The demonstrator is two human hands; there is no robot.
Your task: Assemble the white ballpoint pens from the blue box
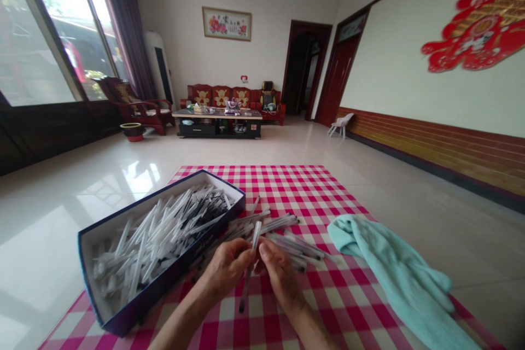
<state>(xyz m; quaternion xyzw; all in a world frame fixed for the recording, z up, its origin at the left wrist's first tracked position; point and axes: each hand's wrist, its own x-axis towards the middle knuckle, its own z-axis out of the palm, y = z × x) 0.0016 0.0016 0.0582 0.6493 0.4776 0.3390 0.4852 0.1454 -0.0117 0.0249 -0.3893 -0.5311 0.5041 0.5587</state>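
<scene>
L hand (227, 268) and R hand (281, 276), fingers pressed together, both pinch one clear plastic pen (250, 262) at the barrel. It's tilted, dark tip down, held above the red-checked cloth (254, 186). On that cloth: navy box (139, 295) w/ white inside, at its L side, packed w/ more pens (159, 240); loose pens (287, 246) at its middle, just past the hands — teal towel (394, 279) toward its R edge.

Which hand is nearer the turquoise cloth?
Right. The right hand is left of the turquoise cloth, not touching it; the left hand is farther left, beyond the right hand.
</scene>
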